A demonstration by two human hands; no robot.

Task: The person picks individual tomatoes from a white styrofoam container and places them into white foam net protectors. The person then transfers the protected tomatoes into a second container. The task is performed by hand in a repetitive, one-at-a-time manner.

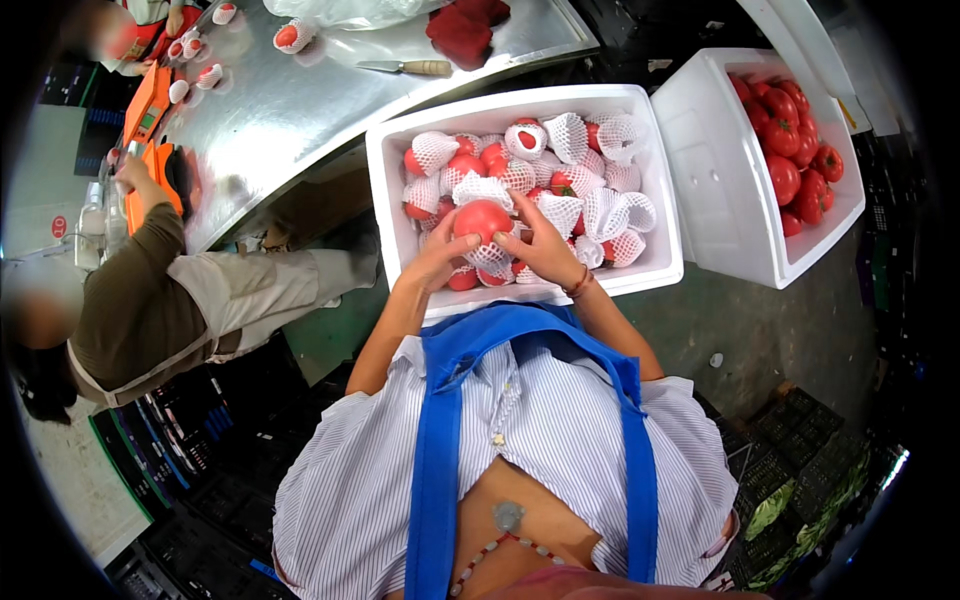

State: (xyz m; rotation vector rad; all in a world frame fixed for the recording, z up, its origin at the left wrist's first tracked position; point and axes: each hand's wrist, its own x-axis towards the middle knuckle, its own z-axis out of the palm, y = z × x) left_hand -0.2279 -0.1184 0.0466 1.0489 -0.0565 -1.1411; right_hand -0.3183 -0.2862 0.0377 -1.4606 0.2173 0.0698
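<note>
A large red tomato (481, 219) is held between my left hand (437, 255) and my right hand (546, 246), thumbs on its near side. White foam netting shows just beyond it and just below it; whether either piece wraps this tomato I cannot tell. Beneath my hands stands a white foam box (663, 187) filled with tomatoes, many in white foam net sleeves. A loose, open-ended foam net sleeve (565, 137) lies near the far side, and another net sleeve (606, 214) sits right of my right hand. My fingertips are partly hidden.
A second foam box (739, 172) with bare tomatoes stands tilted at right. The steel table (315, 97) beyond holds a wooden-handled knife (405, 67), red cloth gloves (466, 34), netted tomatoes and orange scales (154, 180). Two other people work at left. Dark crates (780, 442) lie lower right.
</note>
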